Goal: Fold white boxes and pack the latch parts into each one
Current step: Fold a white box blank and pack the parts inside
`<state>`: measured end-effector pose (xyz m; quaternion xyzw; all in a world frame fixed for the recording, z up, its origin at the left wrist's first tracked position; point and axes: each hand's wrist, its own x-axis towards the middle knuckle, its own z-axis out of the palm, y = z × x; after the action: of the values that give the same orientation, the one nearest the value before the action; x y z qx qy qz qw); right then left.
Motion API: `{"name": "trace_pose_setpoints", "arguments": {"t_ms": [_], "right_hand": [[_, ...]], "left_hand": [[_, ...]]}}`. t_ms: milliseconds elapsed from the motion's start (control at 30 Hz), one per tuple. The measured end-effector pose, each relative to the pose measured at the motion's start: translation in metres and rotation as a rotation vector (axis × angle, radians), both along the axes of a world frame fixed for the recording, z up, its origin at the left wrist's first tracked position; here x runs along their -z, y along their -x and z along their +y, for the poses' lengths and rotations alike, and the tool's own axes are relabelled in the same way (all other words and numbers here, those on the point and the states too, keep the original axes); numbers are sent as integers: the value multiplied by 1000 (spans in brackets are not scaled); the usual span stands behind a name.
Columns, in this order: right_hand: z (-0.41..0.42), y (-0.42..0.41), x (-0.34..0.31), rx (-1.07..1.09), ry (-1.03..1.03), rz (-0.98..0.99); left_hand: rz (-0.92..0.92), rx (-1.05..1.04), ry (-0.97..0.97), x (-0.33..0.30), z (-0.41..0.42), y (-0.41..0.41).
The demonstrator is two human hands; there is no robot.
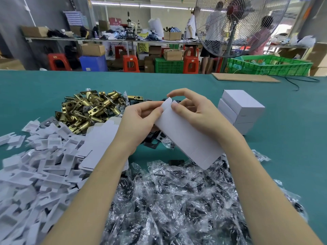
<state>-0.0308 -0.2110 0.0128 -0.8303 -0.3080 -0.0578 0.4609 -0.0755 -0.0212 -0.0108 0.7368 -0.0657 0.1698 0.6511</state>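
While you are working over the green table (177, 80), the big picture is setting itself out: clear bags of small dark parts (177, 200) are spreading across the near edge, loose white card inserts (35, 165) are heaping up at your left, and brass latch parts (88, 108) are piling beyond them. Finished white boxes (242, 110) are sitting stacked at your right, just past your right wrist. Flat box blanks (100, 138) are lying under your left forearm.

Now to the action: you are holding one flat white box (187, 138) up between both hands, above the bags. Its long axis is running from the far tabs down toward you and to the right, so the free lower end is hanging near your right forearm.

Your left hand (139, 119) is pinching the far left edge, thumb and fingers clamped on the card. Your right hand (194, 112) is pressing its thumb on the face beside the small tabs (169, 101), forefinger curling over the top, not quite closed on them.

Both hands are sitting at the far end, so the tabs look like your next fold; the latches are lying nearer your left hand.
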Motion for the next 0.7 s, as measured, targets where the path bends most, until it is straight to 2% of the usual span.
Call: {"name": "trace_pose_setpoints", "arguments": {"t_ms": [233, 500, 700], "right_hand": [[2, 0, 0, 17, 35, -53], [5, 2, -1, -1, 80, -80], [6, 6, -4, 10, 77, -76]], "left_hand": [[0, -60, -96, -2, -3, 0], [-3, -97, -5, 1, -2, -1], [-47, -127, -39, 2, -2, 0]]}}
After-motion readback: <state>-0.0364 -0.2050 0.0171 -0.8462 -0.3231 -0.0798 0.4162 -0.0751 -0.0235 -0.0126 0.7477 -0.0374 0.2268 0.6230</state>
